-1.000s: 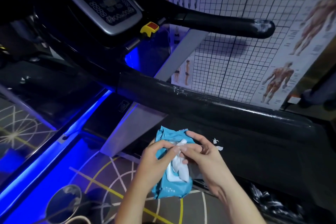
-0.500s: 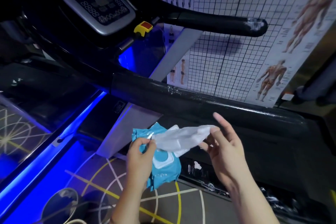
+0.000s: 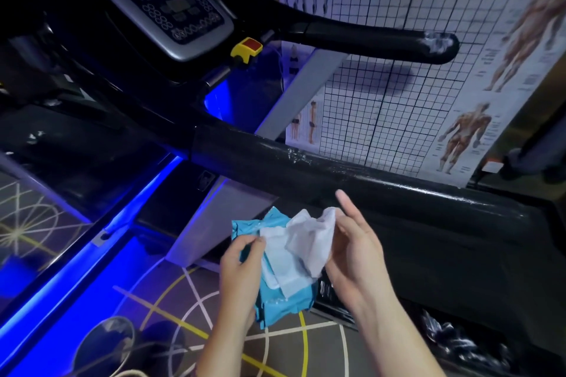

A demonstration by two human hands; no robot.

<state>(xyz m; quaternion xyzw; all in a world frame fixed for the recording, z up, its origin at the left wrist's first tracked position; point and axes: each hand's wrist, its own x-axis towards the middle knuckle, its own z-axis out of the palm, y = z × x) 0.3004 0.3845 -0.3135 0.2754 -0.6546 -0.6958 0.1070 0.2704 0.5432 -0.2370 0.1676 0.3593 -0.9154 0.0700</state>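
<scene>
Setting: gym floor (image 3: 196,294) with yellow and white lines, lit blue from the left – treadmill console (image 3: 171,9) far left, grid chart (image 3: 398,107) and anatomy poster (image 3: 477,119) on the far wall.
Rails: near handrail (image 3: 352,176) crosses the middle; far handrail (image 3: 367,37) ends at the right, its tip scuffed white.
Safety key: yellow with a red top (image 3: 247,47), just below the console.
Wipe pack (image 3: 284,303): blue, soft, near centre, held in the air below the near handrail, white flap up.
Left hand (image 3: 242,269): grasps the wipe pack from its left side, thumb and fingers curled onto the upper edge.
Wipe (image 3: 312,239): white, crumpled, rising from the pack's opening towards the right – whether its lower end is free of the pack, cannot tell.
Right hand (image 3: 358,254): pinches the wipe at its top corner; index finger straight, pointing up.
</scene>
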